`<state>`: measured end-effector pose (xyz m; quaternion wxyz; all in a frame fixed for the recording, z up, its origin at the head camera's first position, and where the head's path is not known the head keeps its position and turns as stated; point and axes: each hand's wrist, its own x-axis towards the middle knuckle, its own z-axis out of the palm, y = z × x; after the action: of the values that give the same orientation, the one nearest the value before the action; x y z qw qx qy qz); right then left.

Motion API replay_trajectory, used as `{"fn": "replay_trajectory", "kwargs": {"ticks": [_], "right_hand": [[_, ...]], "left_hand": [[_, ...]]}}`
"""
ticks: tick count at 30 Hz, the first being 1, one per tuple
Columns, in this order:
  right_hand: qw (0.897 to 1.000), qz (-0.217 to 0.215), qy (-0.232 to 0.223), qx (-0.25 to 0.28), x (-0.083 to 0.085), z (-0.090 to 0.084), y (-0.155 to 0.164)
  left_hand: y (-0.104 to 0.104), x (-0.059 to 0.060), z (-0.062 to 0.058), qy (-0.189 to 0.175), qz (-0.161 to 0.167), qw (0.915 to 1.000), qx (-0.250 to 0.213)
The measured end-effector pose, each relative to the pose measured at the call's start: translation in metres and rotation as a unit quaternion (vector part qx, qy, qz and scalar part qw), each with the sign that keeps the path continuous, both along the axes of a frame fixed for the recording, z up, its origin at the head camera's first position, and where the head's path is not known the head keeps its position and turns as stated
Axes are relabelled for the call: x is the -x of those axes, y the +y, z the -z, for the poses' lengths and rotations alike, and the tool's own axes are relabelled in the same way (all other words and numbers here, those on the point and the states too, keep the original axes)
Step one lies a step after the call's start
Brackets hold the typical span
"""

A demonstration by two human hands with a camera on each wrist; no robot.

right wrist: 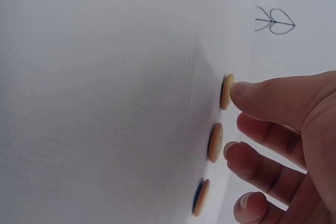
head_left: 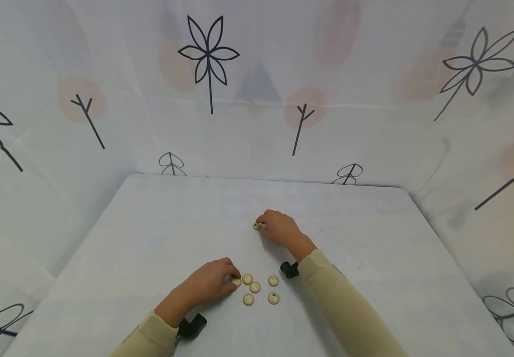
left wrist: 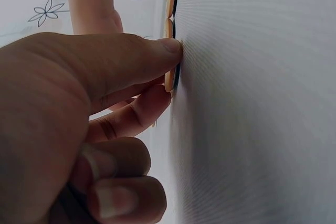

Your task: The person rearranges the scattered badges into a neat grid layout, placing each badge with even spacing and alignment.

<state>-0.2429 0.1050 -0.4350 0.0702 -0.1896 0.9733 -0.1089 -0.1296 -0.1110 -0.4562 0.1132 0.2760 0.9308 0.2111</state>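
Several small, round, pale wooden buttons with dark marks lie on the white table. My left hand [head_left: 212, 280] pinches one button [head_left: 236, 282] at the left of the group; in the left wrist view its thumb and a finger are at the rim of that button [left wrist: 169, 80]. Farther back, my right hand [head_left: 280, 229] has thumb and forefinger at another button [head_left: 257, 225]. In the right wrist view the thumb tip is on this button [right wrist: 227, 92], the other fingers loosely bent. Two more buttons, a middle one [right wrist: 216, 142] and a lower one [right wrist: 201, 198], line up beside it, hidden by the hand in the head view.
Between the arms lie more buttons: an upper one [head_left: 247, 278], a middle one [head_left: 255, 286], a lower one [head_left: 248, 299] and two at right, one [head_left: 273, 280] above another [head_left: 273, 298]. Black wrist cameras stick out beneath both sleeves. A patterned white curtain [head_left: 257, 134] surrounds the table [head_left: 172, 218].
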Motion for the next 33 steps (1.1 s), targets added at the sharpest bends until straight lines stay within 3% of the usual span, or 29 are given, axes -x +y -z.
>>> {"fn": "replay_trajectory", "kwargs": {"ticks": [23, 33], "right_hand": [[1.000, -0.012, 0.007, 0.028, -0.032, 0.004, 0.020], [0.999, -0.023, 0.004, 0.030, -0.048, 0.001, 0.025]], "left_hand": [[0.000, 0.000, 0.002, 0.014, 0.011, 0.9998, -0.004], [0.001, -0.001, -0.002, 0.000, 0.006, 1.0000, 0.000]]}}
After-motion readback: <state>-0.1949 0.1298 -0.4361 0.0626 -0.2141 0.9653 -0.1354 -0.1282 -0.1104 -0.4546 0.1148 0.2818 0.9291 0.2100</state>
